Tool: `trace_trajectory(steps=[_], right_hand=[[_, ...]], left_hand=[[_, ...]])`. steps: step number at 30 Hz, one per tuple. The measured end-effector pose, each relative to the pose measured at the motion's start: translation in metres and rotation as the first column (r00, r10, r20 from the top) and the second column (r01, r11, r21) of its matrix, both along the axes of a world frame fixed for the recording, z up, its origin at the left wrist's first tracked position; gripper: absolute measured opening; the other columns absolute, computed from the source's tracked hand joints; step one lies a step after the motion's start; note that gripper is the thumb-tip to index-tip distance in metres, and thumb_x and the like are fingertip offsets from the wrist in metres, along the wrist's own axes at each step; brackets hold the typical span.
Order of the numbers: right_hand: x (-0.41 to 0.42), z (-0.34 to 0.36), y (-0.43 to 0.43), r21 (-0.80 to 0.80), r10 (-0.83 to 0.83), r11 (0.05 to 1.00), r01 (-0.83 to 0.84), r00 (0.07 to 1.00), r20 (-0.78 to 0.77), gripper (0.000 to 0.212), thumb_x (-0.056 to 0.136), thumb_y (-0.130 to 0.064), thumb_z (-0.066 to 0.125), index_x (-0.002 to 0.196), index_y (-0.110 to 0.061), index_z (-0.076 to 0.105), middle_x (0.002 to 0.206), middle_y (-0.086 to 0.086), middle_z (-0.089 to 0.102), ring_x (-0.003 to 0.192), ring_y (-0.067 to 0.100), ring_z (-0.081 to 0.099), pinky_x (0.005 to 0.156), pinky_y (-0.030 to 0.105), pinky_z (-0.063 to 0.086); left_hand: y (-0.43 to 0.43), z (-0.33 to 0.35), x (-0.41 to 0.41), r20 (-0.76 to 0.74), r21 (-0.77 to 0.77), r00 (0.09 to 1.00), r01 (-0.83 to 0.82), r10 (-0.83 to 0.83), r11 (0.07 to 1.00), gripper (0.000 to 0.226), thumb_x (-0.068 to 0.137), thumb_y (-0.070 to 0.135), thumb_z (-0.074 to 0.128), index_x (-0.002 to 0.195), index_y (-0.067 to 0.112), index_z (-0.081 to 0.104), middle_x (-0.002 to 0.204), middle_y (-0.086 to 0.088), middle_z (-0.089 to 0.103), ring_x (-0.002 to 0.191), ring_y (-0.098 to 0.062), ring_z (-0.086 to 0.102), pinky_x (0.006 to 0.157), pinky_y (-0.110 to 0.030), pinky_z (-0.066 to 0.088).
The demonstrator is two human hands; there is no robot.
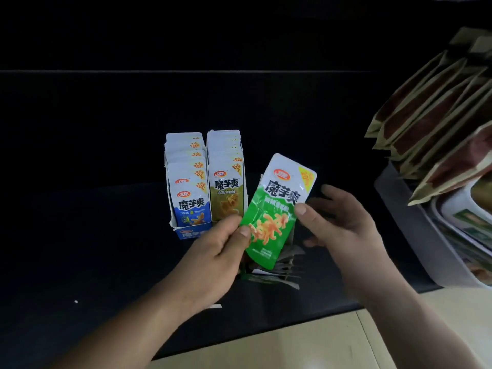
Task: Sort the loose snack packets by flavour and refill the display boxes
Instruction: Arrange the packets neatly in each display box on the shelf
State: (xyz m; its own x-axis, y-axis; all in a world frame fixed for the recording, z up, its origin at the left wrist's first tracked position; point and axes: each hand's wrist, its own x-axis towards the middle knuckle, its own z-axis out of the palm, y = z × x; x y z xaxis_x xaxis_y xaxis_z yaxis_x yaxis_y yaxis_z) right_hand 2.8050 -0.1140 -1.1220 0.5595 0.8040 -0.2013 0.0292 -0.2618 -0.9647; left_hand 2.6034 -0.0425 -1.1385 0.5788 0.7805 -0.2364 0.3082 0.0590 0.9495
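Boxes on the left: blue box [189, 182] and brown box [226, 179] stand touching, both look pretty full. Left hand [215, 258] pinches the green packet [277, 209] at its lower edge and right hand [343, 225] pinches its right side, holding it tilted above a dim green heap [274, 274]. I'd say we're mid-sort on greens. Next it needs a green box, and I can't make one out.

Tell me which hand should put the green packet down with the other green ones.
Probably right. The right hand pinches the glossy green snack packet at mid-height on its open side, above the green packets lying below. The left hand holds only its lower edge, beside the full blue-fronted cardboard box.
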Motion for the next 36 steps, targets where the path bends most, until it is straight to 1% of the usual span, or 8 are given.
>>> trace_trajectory(steps=[4, 7, 9, 16, 19, 27, 30, 36], right_hand=[[-0.005, 0.008, 0.009, 0.159, 0.077, 0.985, -0.063, 0.994, -0.083, 0.01, 0.09, -0.017, 0.075, 0.097, -0.009, 0.075, 0.081, 0.017, 0.069, 0.071, 0.029, 0.052, 0.052, 0.032, 0.036], [-0.003, 0.014, 0.013, 0.311, -0.027, 0.95, 0.034, 0.999, -0.026, 0.005, 0.094, -0.005, 0.069, 0.089, -0.006, 0.069, 0.072, 0.011, 0.067, 0.061, 0.027, 0.051, 0.046, 0.027, 0.038], [0.003, 0.019, 0.013, 0.36, -0.066, 0.932, 0.036, 0.995, 0.071, 0.008, 0.095, -0.005, 0.068, 0.089, -0.01, 0.067, 0.078, 0.006, 0.073, 0.062, 0.02, 0.061, 0.048, 0.027, 0.047], [0.002, -0.01, 0.003, 0.057, 0.174, 0.979, -0.198, 0.944, 0.281, 0.017, 0.094, -0.008, 0.072, 0.093, -0.024, 0.076, 0.078, -0.004, 0.076, 0.067, 0.007, 0.069, 0.064, 0.021, 0.056], [0.001, -0.024, -0.002, -0.15, 0.43, 0.901, -0.408, 0.785, 0.446, 0.021, 0.094, -0.008, 0.07, 0.088, -0.028, 0.074, 0.069, -0.004, 0.067, 0.062, 0.012, 0.06, 0.057, 0.03, 0.05], [0.002, -0.013, -0.008, -0.121, 0.522, 0.853, -0.508, 0.827, 0.209, 0.025, 0.091, -0.031, 0.061, 0.106, -0.027, 0.08, 0.102, -0.004, 0.075, 0.101, 0.014, 0.07, 0.09, 0.04, 0.054], [-0.002, -0.016, -0.01, -0.12, 0.516, 0.856, -0.502, 0.84, 0.165, 0.027, 0.088, -0.025, 0.058, 0.104, -0.027, 0.079, 0.094, -0.001, 0.077, 0.09, 0.012, 0.07, 0.08, 0.036, 0.055], [0.006, -0.021, -0.006, -0.066, 0.24, 0.969, -0.238, 0.971, 0.011, 0.024, 0.093, -0.002, 0.055, 0.102, -0.016, 0.072, 0.096, 0.01, 0.076, 0.08, 0.033, 0.073, 0.067, 0.037, 0.063]], left_hand=[[0.003, -0.005, 0.002, -0.035, 0.066, 0.998, 0.063, -0.061, 0.996, 0.03, 0.102, 0.055, 0.04, 0.103, 0.031, 0.058, 0.104, -0.013, 0.069, 0.098, -0.033, 0.068, 0.076, -0.056, 0.056], [0.002, -0.009, 0.003, -0.054, 0.026, 0.996, 0.071, -0.07, 0.997, 0.021, 0.103, 0.049, 0.047, 0.12, 0.046, 0.058, 0.103, 0.024, 0.072, 0.101, 0.009, 0.066, 0.084, -0.031, 0.055], [-0.002, -0.013, 0.0, -0.113, 0.038, 0.989, 0.104, -0.1, 0.994, 0.04, 0.099, 0.055, 0.053, 0.139, 0.048, 0.053, 0.114, 0.026, 0.07, 0.111, 0.013, 0.061, 0.102, -0.028, 0.052], [-0.008, -0.008, 0.0, -0.24, 0.236, 0.947, 0.27, -0.214, 0.933, 0.026, 0.101, 0.055, 0.051, 0.125, 0.056, 0.061, 0.109, 0.02, 0.059, 0.108, 0.009, 0.055, 0.097, -0.02, 0.048], [-0.004, -0.009, 0.0, -0.233, 0.382, 0.959, 0.244, -0.163, 0.891, 0.02, 0.105, 0.043, 0.049, 0.112, 0.04, 0.068, 0.099, 0.014, 0.062, 0.101, -0.002, 0.058, 0.089, -0.032, 0.051], [-0.001, -0.008, -0.002, 0.026, 0.515, 0.992, -0.118, 0.123, 0.849, 0.012, 0.099, 0.029, 0.065, 0.089, 0.023, 0.064, 0.076, 0.017, 0.057, 0.071, -0.004, 0.057, 0.062, -0.011, 0.038], [0.0, -0.011, 0.003, -0.072, 0.57, 0.996, 0.003, 0.047, 0.822, 0.02, 0.096, 0.043, 0.063, 0.111, 0.029, 0.068, 0.108, 0.02, 0.063, 0.11, -0.001, 0.059, 0.088, -0.011, 0.044], [-0.007, -0.015, 0.002, -0.257, 0.516, 0.932, 0.355, -0.255, 0.78, 0.053, 0.089, 0.07, 0.061, 0.132, 0.038, 0.065, 0.122, 0.026, 0.064, 0.117, 0.003, 0.056, 0.1, -0.031, 0.047]])
